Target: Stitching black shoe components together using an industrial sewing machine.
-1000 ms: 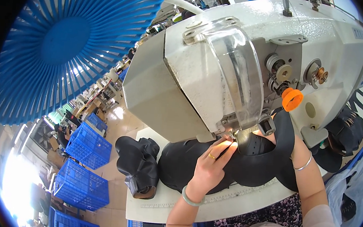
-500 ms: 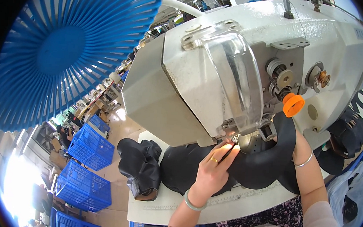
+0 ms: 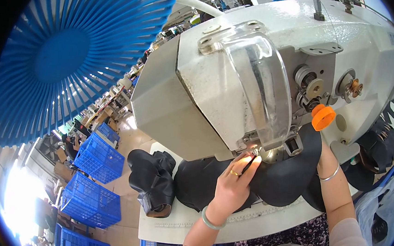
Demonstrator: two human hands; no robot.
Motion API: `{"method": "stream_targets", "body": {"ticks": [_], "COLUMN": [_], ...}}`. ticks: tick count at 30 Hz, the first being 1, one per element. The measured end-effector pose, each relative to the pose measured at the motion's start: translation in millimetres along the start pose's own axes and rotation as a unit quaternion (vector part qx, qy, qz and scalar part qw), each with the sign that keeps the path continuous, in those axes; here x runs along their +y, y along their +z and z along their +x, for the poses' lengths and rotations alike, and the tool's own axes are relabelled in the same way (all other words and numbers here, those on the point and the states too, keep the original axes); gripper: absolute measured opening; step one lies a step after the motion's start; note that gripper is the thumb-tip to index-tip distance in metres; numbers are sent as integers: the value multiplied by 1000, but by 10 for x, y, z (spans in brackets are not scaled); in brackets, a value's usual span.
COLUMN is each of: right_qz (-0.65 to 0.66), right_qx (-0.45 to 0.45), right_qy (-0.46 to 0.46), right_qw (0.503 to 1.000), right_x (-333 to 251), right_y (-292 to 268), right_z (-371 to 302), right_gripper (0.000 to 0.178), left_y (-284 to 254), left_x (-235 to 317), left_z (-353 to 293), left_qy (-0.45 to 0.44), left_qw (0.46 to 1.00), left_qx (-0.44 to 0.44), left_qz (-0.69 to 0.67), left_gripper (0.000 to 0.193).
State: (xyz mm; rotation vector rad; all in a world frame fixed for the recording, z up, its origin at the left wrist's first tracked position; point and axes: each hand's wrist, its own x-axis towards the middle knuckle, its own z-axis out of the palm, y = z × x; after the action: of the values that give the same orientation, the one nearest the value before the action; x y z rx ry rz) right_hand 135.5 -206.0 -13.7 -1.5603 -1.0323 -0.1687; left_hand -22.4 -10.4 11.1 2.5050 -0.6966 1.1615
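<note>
A black leather piece [image 3: 285, 178] lies under the head of the white sewing machine [image 3: 208, 91] and curves up on its right side. My left hand [image 3: 231, 188] rests on this leather at the lit needle area [image 3: 256, 151], index and middle fingers stretched forward and slightly apart. A ring is on one finger and a pale bangle at the wrist. My right hand [image 3: 327, 156] reaches behind the raised part of the leather; only its wrist side shows, and its fingers are hidden. More black leather [image 3: 199, 181] spreads to the left of my left hand.
A crumpled black leather upper [image 3: 153, 182] sits on the white table [image 3: 165, 231] at left. A blue fan [image 3: 63, 54] fills the upper left. Blue crates [image 3: 91, 200] stand on the floor. An orange knob [image 3: 323, 117] juts from the machine. Black pieces [image 3: 378, 144] lie at right.
The leather's right part has shifted and now covers more of the metal under the machine head. My left hand keeps nearly the same place. The view has moved slightly.
</note>
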Motion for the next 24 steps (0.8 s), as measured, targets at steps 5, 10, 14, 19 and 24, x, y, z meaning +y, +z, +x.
{"method": "stream_targets", "body": {"ticks": [5, 10, 14, 19, 24], "right_qz": [-8, -33, -27, -28, -26], "right_qx": [-6, 4, -90, -87, -86], "right_qy": [66, 165, 141, 140, 140], "right_qw": [998, 986, 986, 986, 986], "right_x": [107, -147, -481, -625, -646], "right_y": [35, 85, -113, -139, -133], "right_z": [51, 200, 132, 113, 123], "right_gripper": [30, 15, 13, 12, 12], "left_y": [16, -56, -72, -55, -65], "left_x": [131, 19, 38, 131, 150], "left_z": [-17, -65, -86, -25, 17], "left_qy": [2, -228, -274, -58, -32], "left_qw": [1000, 895, 880, 995, 998], "left_qx": [14, 15, 17, 3, 4], "left_qz": [22, -384, -387, -87, -61], "left_gripper": [58, 34, 39, 62, 60]}}
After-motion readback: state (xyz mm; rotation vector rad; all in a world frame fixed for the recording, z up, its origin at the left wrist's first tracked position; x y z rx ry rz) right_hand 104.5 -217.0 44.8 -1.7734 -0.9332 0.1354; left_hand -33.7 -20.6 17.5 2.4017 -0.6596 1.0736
